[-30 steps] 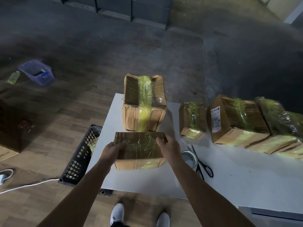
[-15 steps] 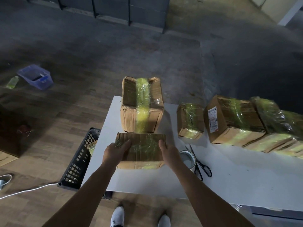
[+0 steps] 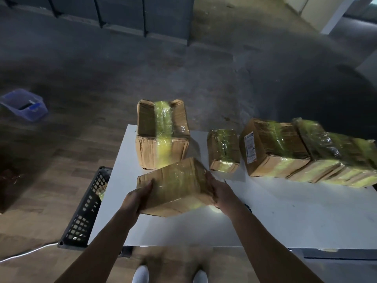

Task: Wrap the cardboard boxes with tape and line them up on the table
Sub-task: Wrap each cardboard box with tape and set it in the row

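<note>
With fingers of left hand and right hand gripping the ends of the taped box, tilted mid-frame over the bench, best to level it, then set it square beside the row of wrapped boxes at right.

Room on the near-right table — boxes block behind.

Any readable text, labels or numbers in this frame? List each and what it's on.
White label on the side of the large box, right of centre: printed lines, too small and blurred to read.
Held box: no print visible.
Nothing else shows readable text.
</note>
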A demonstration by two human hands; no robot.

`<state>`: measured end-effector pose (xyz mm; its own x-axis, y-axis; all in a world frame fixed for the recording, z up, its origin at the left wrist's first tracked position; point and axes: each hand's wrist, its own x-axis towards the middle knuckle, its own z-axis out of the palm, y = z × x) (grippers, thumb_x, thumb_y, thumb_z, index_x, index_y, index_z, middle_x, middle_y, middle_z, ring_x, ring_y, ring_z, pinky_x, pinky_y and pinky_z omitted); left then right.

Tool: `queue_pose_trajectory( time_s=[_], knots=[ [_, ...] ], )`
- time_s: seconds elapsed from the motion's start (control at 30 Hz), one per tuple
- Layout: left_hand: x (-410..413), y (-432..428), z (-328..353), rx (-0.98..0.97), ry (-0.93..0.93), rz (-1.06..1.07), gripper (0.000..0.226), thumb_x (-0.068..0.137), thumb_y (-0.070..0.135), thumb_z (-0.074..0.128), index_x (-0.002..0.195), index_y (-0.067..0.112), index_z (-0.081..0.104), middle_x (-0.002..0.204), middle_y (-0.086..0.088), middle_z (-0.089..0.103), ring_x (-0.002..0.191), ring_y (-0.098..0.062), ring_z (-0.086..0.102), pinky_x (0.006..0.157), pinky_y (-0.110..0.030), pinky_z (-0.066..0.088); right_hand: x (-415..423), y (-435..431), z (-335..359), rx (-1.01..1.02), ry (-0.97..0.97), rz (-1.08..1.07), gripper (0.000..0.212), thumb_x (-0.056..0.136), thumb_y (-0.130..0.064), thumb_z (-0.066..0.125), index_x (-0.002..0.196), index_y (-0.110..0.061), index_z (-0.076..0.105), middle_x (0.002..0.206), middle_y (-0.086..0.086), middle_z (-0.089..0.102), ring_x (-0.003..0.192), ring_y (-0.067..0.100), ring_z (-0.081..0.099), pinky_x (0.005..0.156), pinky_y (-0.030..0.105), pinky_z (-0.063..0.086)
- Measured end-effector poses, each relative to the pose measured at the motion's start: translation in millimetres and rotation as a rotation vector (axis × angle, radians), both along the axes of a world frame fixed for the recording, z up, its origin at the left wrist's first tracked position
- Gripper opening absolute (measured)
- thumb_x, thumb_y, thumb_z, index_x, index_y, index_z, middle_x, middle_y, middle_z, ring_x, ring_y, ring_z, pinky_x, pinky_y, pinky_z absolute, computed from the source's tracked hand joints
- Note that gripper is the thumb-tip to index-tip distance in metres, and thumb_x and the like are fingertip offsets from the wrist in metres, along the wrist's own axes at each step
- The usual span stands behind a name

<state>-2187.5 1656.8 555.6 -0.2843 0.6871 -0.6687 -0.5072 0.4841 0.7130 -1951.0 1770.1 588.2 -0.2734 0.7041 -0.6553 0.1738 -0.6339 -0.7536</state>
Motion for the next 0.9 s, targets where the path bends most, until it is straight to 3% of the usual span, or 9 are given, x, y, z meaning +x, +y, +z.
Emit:
queue_pose_trajectory(
  time_s=[0.1, 0.2, 0.3, 0.4, 0.57, 0.67, 0.73, 0.83, 0.9],
  knots=[
    [5, 3, 1, -0.021, -0.061, -0.069, 0.06, 0.072, 0.053, 0.068, 0.114, 0.009, 0.062, 0.11, -0.012, 0.07, 0.103, -0.03, 0.064, 0.075, -0.038, 0.055, 4, 7, 1, -0.03, 0.091, -0.119, 0.061, 0.08, -0.052, 0.066, 0.114, -0.001, 0.067, 0.107, 0.021, 0.07, 0.1, 0.036, 0.068, 0.091, 0.049, 0.054],
    [11, 11, 2, -0.101, 0.188, -0.103, 0.06, 0.085, 0.051, 0.064, 0.122, 0.004, 0.059, 0.119, -0.012, 0.062, 0.105, -0.029, 0.058, 0.087, -0.043, 0.051, 7, 11, 9, -0.018, 0.168, -0.135, 0.052, 0.08, -0.037, 0.072, 0.113, 0.004, 0.065, 0.107, 0.022, 0.07, 0.097, 0.037, 0.069, 0.08, 0.045, 0.058],
    [22, 22, 7, -0.136, 0.397, -0.13, 0.057, 0.097, 0.045, 0.051, 0.134, 0.002, 0.052, 0.13, -0.014, 0.055, 0.111, -0.029, 0.053, 0.098, -0.044, 0.045, 8, 13, 24, 0.157, 0.1, -0.049, 0.055, 0.069, -0.039, 0.076, 0.108, -0.001, 0.067, 0.099, 0.014, 0.074, 0.089, 0.028, 0.072, 0.067, 0.033, 0.057],
    [28, 32, 21, -0.155, 0.557, -0.172, 0.05, 0.099, 0.042, 0.046, 0.124, 0.001, 0.06, 0.117, -0.014, 0.063, 0.1, -0.027, 0.057, 0.084, -0.037, 0.046, 10, 18, 41, 0.331, 0.018, 0.065, 0.041, 0.07, -0.04, 0.079, 0.101, -0.015, 0.07, 0.101, 0.004, 0.074, 0.093, 0.02, 0.071, 0.073, 0.027, 0.056],
    [26, 32, 34, -0.088, 0.057, -0.028, 0.057, 0.099, 0.053, 0.039, 0.112, -0.001, 0.052, 0.107, -0.02, 0.06, 0.097, -0.033, 0.062, 0.069, -0.044, 0.057, -6, 11, 55, 0.634, -0.282, 0.397, 0.034, 0.07, -0.041, 0.082, 0.095, -0.026, 0.063, 0.094, -0.005, 0.068, 0.089, 0.012, 0.063, 0.074, 0.026, 0.052],
    [25, 29, 36, -0.04, 0.066, -0.1, 0.057, 0.094, 0.056, 0.047, 0.105, 0.002, 0.06, 0.097, -0.012, 0.065, 0.087, -0.024, 0.064, 0.059, -0.034, 0.055, -21, 2, 53, 0.877, -0.399, 0.413, 0.043, 0.066, -0.047, 0.083, 0.091, -0.017, 0.064, 0.092, 0.002, 0.061, 0.084, 0.014, 0.056, 0.064, 0.02, 0.041],
    [23, 26, 35, -0.016, 0.022, -0.18, 0.043, 0.094, 0.045, 0.054, 0.105, 0.005, 0.065, 0.099, -0.011, 0.069, 0.086, -0.021, 0.063, 0.067, -0.033, 0.05, -26, -2, 52, 1.006, -0.396, 0.428, 0.043, 0.066, -0.043, 0.085, 0.089, -0.015, 0.063, 0.091, 0.004, 0.057, 0.08, 0.012, 0.051, 0.064, 0.02, 0.035],
    [27, 19, 30, -0.035, 0.075, -0.351, 0.031, 0.09, 0.033, 0.058, 0.103, 0.008, 0.072, 0.099, -0.013, 0.07, 0.084, -0.019, 0.062, 0.071, -0.031, 0.047, -31, -7, 52, 1.167, -0.387, 0.524, 0.04, 0.068, -0.039, 0.084, 0.09, -0.009, 0.067, 0.089, 0.005, 0.05, 0.081, 0.015, 0.048, 0.066, 0.026, 0.039],
    [30, 20, 29, -0.075, 0.155, -0.3, 0.031, 0.09, 0.032, 0.059, 0.098, 0.004, 0.071, 0.093, -0.017, 0.069, 0.082, -0.023, 0.061, 0.07, -0.03, 0.049, -34, -12, 52, 1.256, -0.399, 0.56, 0.045, 0.071, -0.04, 0.082, 0.096, -0.004, 0.069, 0.089, 0.003, 0.048, 0.084, 0.016, 0.046, 0.069, 0.026, 0.038]
  ],
)
